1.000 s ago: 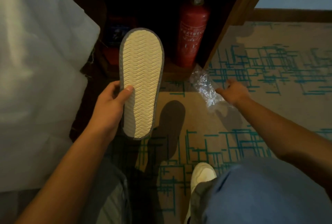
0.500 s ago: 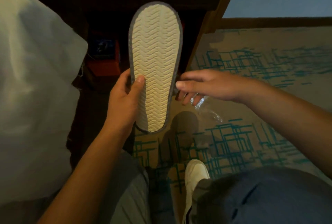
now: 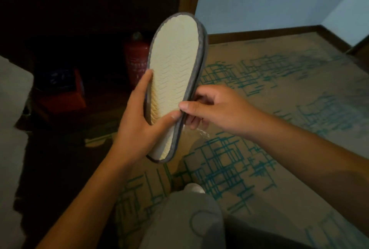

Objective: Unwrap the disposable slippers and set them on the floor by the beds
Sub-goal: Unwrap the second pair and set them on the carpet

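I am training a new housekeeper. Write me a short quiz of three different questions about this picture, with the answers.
1. True or false: the slippers show their pale ribbed sole to the camera.
2. Which hands touch them: A) left only, B) right only, C) both?
3. What red thing stands in the dark recess behind?

Key:
1. True.
2. C: left hand holds the heel end, right hand pinches the grey edge.
3. A fire extinguisher.
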`<state>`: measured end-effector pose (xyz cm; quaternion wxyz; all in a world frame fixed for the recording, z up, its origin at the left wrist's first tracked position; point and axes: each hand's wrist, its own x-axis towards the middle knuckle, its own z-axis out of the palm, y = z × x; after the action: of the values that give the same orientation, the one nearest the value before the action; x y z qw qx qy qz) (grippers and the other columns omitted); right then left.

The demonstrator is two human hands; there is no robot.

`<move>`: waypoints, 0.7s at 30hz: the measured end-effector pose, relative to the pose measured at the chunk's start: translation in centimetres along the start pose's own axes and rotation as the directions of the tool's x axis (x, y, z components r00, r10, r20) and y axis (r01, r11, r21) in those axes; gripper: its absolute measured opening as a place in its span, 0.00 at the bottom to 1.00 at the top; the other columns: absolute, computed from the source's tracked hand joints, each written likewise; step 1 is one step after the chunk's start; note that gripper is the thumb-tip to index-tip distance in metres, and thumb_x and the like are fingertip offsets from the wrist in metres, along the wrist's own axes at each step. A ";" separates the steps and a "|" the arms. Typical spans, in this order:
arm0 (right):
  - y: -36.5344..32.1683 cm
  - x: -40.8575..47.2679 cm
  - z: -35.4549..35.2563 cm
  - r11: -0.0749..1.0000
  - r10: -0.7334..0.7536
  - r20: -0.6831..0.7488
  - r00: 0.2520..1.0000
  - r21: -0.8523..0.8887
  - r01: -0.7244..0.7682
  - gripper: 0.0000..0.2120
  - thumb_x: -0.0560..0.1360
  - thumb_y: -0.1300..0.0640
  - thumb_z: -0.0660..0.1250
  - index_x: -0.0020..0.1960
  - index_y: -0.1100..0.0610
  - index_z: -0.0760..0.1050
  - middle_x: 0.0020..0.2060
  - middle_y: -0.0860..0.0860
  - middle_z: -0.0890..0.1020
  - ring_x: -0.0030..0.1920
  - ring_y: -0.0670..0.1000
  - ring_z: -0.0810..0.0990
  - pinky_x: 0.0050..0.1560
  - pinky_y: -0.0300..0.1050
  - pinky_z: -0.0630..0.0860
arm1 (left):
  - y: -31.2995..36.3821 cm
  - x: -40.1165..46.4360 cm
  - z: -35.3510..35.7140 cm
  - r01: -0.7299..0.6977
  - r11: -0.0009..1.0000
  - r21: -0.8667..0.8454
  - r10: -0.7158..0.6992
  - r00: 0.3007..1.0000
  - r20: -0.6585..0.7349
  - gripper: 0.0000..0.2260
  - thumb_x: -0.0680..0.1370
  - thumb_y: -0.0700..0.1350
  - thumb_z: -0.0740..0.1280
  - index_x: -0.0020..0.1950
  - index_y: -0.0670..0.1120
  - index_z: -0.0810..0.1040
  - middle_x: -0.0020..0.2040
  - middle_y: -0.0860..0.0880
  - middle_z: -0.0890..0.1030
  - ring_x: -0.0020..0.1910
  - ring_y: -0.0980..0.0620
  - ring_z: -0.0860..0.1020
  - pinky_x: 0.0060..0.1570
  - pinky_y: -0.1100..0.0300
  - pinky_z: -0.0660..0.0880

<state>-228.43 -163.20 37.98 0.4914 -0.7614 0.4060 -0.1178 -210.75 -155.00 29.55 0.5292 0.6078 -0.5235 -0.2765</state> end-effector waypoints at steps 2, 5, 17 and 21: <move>0.4 -2.1 -0.4 1.000 0.001 -0.087 0.996 0.001 -0.001 0.13 0.77 0.52 0.70 0.51 0.62 0.79 0.38 0.55 0.87 0.38 0.52 0.86 0.35 0.42 0.78 | 0.5 -0.1 1.0 -0.072 0.997 0.034 0.067 0.987 0.144 0.49 0.70 0.62 0.75 0.82 0.56 0.49 0.79 0.63 0.57 0.77 0.68 0.56 0.72 0.69 0.58; 0.9 -5.5 -0.5 0.999 0.036 -0.162 0.986 0.013 -0.034 0.11 0.76 0.50 0.71 0.49 0.59 0.80 0.38 0.52 0.86 0.39 0.52 0.86 0.35 0.37 0.78 | 1.2 -0.6 2.1 -0.171 0.984 0.054 0.149 0.948 0.282 0.54 0.66 0.67 0.74 0.82 0.57 0.46 0.73 0.74 0.52 0.73 0.75 0.52 0.66 0.81 0.54; 7.0 -8.0 1.2 0.997 0.067 -0.113 0.991 0.055 -0.061 0.08 0.76 0.44 0.69 0.52 0.44 0.79 0.46 0.48 0.86 0.45 0.45 0.84 0.41 0.39 0.79 | -0.7 -4.9 6.0 0.020 1.000 -0.003 -0.017 0.924 0.381 0.47 0.66 0.61 0.72 0.81 0.60 0.51 0.72 0.75 0.58 0.70 0.76 0.61 0.60 0.80 0.63; 10.5 -8.2 0.8 0.992 0.106 -0.087 0.991 0.081 -0.099 0.27 0.68 0.32 0.69 0.62 0.45 0.74 0.50 0.45 0.84 0.47 0.44 0.85 0.47 0.50 0.83 | -1.1 -6.0 7.7 0.103 0.994 -0.031 -0.079 0.898 0.432 0.44 0.66 0.62 0.74 0.78 0.66 0.56 0.73 0.66 0.67 0.70 0.62 0.72 0.67 0.53 0.74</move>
<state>-238.55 -158.62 30.55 0.5067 -0.7141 0.4616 -0.1424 -219.01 -152.22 25.05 0.4032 0.5413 -0.5907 -0.4422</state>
